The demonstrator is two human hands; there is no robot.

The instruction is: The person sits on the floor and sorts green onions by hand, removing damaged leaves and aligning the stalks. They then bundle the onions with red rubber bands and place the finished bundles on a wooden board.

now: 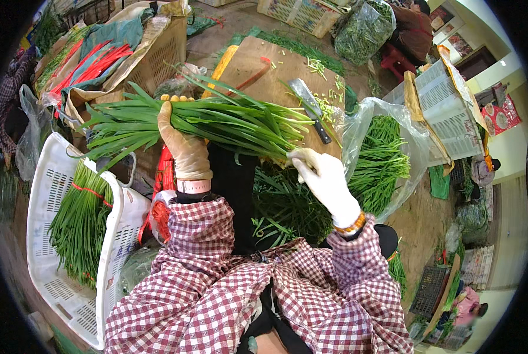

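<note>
My left hand, in a tan-stained glove, grips a thick bunch of garlic chives around its middle. The leaf tips spread to the left and the pale stalk ends point right. At the lower stalk ends, my right hand in a white glove has its fingertips pinched on the outer stalks. Beyond them a wooden board bears a cleaver with a black handle. Cut stalk bits lie around its blade. Loose dark green leaves fill the space under the bunch.
At left stands a white plastic crate with tied chives. Red tie strips lie on a covered crate behind. To the right, a clear plastic bag holds more chives. Stacked crates and other people are farther off.
</note>
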